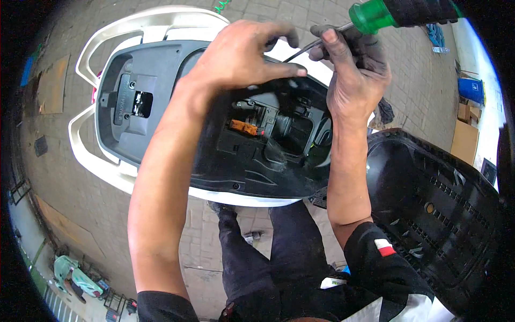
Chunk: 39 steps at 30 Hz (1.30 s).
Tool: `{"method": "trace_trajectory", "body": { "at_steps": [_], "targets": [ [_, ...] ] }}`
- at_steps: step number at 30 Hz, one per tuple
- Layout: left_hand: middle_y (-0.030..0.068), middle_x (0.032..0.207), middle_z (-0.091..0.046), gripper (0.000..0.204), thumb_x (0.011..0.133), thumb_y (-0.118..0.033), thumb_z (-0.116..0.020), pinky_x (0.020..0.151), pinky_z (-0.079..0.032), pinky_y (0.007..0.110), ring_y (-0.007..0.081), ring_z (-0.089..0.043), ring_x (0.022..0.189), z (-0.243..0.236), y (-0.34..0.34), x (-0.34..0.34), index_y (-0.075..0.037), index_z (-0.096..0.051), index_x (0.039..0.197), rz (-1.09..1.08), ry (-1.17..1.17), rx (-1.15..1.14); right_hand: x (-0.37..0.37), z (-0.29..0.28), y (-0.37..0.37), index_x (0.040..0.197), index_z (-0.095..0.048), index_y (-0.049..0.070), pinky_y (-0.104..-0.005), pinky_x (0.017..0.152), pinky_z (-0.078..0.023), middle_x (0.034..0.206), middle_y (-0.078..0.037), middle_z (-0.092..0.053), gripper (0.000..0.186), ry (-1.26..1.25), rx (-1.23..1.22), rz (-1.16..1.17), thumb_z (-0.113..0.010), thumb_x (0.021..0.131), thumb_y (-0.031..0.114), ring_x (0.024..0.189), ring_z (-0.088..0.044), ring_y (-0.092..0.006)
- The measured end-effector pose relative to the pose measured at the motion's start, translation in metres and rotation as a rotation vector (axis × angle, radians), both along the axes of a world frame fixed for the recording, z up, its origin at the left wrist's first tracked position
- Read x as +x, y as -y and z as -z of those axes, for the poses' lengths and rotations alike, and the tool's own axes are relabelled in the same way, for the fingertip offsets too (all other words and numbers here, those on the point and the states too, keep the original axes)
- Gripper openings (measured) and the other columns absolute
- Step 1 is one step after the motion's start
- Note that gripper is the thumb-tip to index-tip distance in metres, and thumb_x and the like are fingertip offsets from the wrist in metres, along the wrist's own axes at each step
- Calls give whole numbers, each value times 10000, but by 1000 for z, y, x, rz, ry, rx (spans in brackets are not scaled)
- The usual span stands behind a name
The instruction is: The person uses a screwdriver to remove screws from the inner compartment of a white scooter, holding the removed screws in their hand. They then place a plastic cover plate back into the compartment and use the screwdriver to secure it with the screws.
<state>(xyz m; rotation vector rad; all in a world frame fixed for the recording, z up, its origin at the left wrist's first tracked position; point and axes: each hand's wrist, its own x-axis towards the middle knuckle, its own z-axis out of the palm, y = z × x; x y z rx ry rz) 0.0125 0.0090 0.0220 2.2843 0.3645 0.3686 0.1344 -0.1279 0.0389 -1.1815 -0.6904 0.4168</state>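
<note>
My right hand (357, 80) grips the metal shaft of a screwdriver with a green and black handle (375, 19), held slantwise above the upper rim of a scooter's black under-seat compartment (230, 166). My left hand (241, 56) is beside the shaft's lower end, thumb and curled fingers apart, with nothing visible in its grasp. Whether it touches the rim or the shaft is unclear. Inside the compartment lie an orange piece (244, 127) and dark fittings. A grey rear panel (153, 75) sits at the left, framed by a white grab rail (80, 150).
The raised black seat (434, 209), underside showing, fills the right. A blue bin (471, 91) and cardboard (464, 139) stand along the right wall. Flat boards (53, 83) lie on the paved floor at left. A mint-green scooter (75, 276) is at the lower left.
</note>
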Motion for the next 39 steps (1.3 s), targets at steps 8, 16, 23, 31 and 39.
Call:
{"method": "trace_trajectory", "body": {
  "at_steps": [8,16,23,31,39],
  "targets": [
    [53,954,-674,305,918,-236,-570,830,-465,280,130,-594,906,15,-10,-27,-4,-690,1076,-202,226,-453,-2,5,3,1164,-630,-65,-324,613,-597,916,-193,-720,301,30,-19,-56,-676,979,169,675,-692,-210],
    [-67,735,-403,391,886,-274,-597,594,-286,224,68,-397,680,18,-9,-30,-14,-680,1166,-187,563,-912,-2,8,-4,1175,-614,-83,-367,696,-634,945,-210,-716,304,162,-33,9,-685,965,125,727,-708,-207],
    [52,779,-523,710,964,-610,-460,573,-360,291,164,-478,680,5,-25,-30,11,-548,1299,-307,1017,-1554,2,14,-3,1203,-598,-69,-397,720,-644,1008,-199,-696,273,121,81,-73,-558,1041,148,751,-678,-177],
    [314,1528,-350,876,961,-606,-507,1204,-328,515,430,-344,1447,12,-27,-33,31,-271,1514,-60,1270,-1817,3,2,-2,1234,-580,-39,-354,668,-592,1025,-160,-663,268,112,128,-61,-520,1050,146,758,-583,-133],
    [332,1574,-266,979,922,-659,-544,1225,-288,507,434,-297,1473,11,-28,-34,-1,-186,1554,-59,1257,-1810,4,10,26,1077,-636,-4,-227,671,-392,829,3,-590,281,144,-230,7,-618,958,250,745,-506,-74]
  ]
}}
